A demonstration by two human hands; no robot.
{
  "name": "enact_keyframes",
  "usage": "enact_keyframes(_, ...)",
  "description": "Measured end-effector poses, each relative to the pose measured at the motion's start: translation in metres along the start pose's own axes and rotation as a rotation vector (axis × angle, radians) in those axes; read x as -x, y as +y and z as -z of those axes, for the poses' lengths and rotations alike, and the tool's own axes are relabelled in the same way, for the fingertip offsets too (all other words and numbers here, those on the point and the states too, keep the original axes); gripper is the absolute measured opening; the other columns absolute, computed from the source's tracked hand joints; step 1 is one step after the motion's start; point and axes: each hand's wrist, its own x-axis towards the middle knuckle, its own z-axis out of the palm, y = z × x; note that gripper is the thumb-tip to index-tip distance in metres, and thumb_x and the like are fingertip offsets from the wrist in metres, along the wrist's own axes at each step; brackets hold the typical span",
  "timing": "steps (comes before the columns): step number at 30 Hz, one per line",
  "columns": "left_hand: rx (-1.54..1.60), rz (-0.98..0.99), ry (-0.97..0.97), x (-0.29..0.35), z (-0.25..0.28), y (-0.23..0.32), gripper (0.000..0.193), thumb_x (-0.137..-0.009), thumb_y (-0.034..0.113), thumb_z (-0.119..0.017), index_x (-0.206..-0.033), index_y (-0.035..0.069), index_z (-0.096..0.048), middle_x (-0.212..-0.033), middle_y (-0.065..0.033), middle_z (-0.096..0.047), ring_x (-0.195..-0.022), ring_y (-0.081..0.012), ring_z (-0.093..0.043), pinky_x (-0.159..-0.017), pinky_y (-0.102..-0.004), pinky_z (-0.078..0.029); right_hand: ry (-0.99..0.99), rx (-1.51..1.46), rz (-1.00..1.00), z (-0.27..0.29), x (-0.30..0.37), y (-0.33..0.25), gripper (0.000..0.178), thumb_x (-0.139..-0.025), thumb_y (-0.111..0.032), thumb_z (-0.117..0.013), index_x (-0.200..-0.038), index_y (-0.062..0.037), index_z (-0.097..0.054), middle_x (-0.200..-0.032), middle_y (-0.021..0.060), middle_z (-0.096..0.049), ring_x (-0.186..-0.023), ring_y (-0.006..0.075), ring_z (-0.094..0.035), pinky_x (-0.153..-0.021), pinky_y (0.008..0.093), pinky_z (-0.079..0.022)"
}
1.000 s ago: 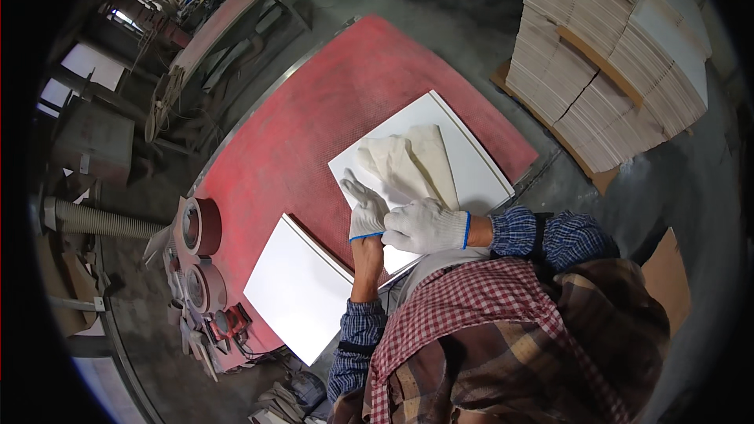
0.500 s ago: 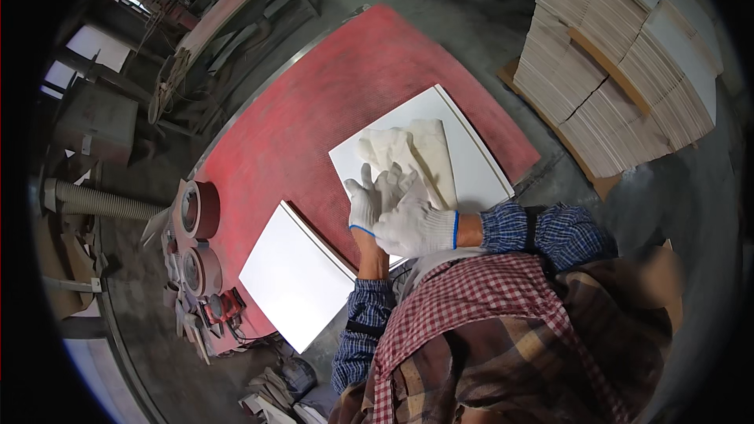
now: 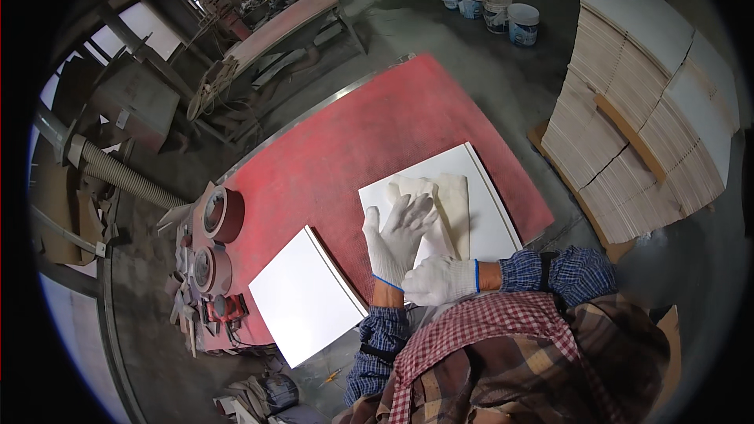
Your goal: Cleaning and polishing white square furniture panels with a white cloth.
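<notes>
Both of my hands wear white knit gloves with blue-edged cuffs. My left hand (image 3: 399, 237) is raised with its fingers apart and nothing in it. My right hand (image 3: 441, 281) is closed at the left wrist, its fingertips pinching the cuff of the left glove. Beyond the hands lies a folded cream cloth (image 3: 453, 208), partly hidden by the left hand. It rests on a white panel (image 3: 491, 224) at the near right part of the red-topped table (image 3: 345, 141). A second white panel (image 3: 302, 298) lies to the left of my left arm.
Two tape-like rolls (image 3: 224, 214) and a red power sander (image 3: 226, 308) stand along the table's left edge. A tall stack of boards (image 3: 620, 126) is at the right. Several buckets (image 3: 523, 25) stand on the floor at the back, and a ribbed hose (image 3: 126, 177) runs at the left.
My head view has tilted upward, so the far floor and buckets show more. The left hand's fingers have spread, and the right hand has slid from the left palm down to its wrist.
</notes>
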Motion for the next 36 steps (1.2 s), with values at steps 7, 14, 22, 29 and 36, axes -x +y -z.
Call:
enact_keyframes(7,-0.229,-0.343,-0.016,0.004,-0.024,-0.018,0.073,-0.104,0.042,-0.053,-0.159,0.001,-0.026,-0.166,-0.0158,-0.026,-0.150,-0.0340,-0.033,-0.123,-0.0473,-0.031,0.005,-0.151,0.200,0.020,0.012,-0.007,0.019,-0.092,-0.024,-0.061,-0.087,-0.0060,-0.060,-0.076,0.0112,-0.059,-0.062,0.0315,-0.064,-0.052,0.0431,-0.051)
enact_keyframes(14,-0.831,-0.452,0.152,-0.011,0.012,-0.043,0.063,-0.105,0.028,-0.056,-0.157,0.000,-0.035,-0.164,-0.0168,-0.032,-0.148,-0.0297,-0.036,-0.120,-0.0433,-0.037,-0.170,-0.444,0.035,0.020,0.033,-0.009,0.027,-0.096,-0.030,-0.058,-0.086,-0.0055,-0.057,-0.071,0.0163,-0.060,-0.065,0.0381,-0.064,-0.062,0.0468,-0.051)
enact_keyframes(22,-1.839,-0.490,0.521,-0.001,0.123,-0.035,0.044,-0.100,0.032,-0.062,-0.135,0.005,-0.064,-0.137,-0.0153,-0.063,-0.125,-0.0337,-0.061,-0.109,-0.0386,-0.046,-0.475,0.152,-0.118,-0.021,0.056,0.044,0.025,-0.094,-0.033,-0.059,-0.108,-0.0125,-0.065,-0.124,0.0076,-0.064,-0.104,0.0277,-0.065,-0.082,0.0446,-0.056)
enact_keyframes(29,-2.148,-0.557,0.624,0.047,0.200,-0.008,0.045,-0.097,0.030,-0.058,-0.129,0.000,-0.048,-0.120,-0.0244,-0.058,-0.114,-0.0447,-0.055,-0.096,-0.0516,-0.046,-0.009,0.386,-0.960,-0.033,0.066,0.095,0.074,-0.087,-0.054,-0.062,-0.149,-0.0160,-0.049,-0.156,0.0191,-0.037,-0.148,0.0408,-0.025,-0.120,0.0579,-0.014)
enact_keyframes(36,-2.037,-0.611,0.692,0.046,0.210,-0.017,0.031,-0.097,0.024,-0.053,-0.114,-0.002,-0.046,-0.095,-0.0293,-0.059,-0.090,-0.0481,-0.055,-0.079,-0.0574,-0.042,-0.080,0.417,-1.172,-0.078,0.061,0.107,0.067,-0.091,-0.051,-0.058,-0.146,-0.0143,-0.054,-0.162,0.0178,-0.034,-0.152,0.0423,-0.016,-0.123,0.0593,-0.006)
